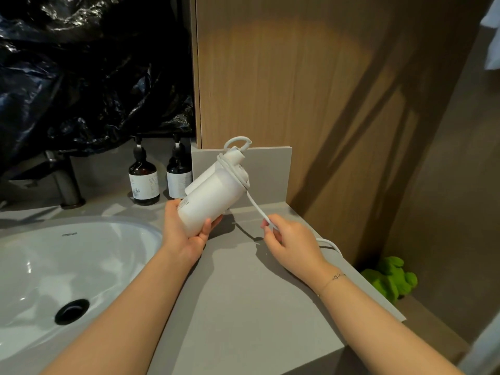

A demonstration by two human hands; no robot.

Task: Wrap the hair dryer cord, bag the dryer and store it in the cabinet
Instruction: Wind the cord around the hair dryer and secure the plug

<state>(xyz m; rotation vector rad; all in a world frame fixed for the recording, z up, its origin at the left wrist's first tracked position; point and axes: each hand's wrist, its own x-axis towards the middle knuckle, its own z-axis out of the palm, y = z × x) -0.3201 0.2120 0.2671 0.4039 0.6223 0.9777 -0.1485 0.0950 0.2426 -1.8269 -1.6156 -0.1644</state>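
The left hand (186,234) clamps the rigid, smooth hair dryer (213,197) by its barrel. The right hand (292,242) pinches the limp cord (257,209); it likely needs tension to wrap snugly.

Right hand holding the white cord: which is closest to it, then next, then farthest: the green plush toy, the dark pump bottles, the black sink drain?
From the right hand:
1. Green plush toy, right, below the counter edge.
2. Dark pump bottles, left, by the wall.
3. Black sink drain, far left, in the basin.

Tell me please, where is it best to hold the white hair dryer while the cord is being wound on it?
Probably by the round body of the hair dryer, from below on its near end, as the left hand does now. That leaves the folded handle end, where the cord already loops, free for more turns. The right hand pinches the loose cord.
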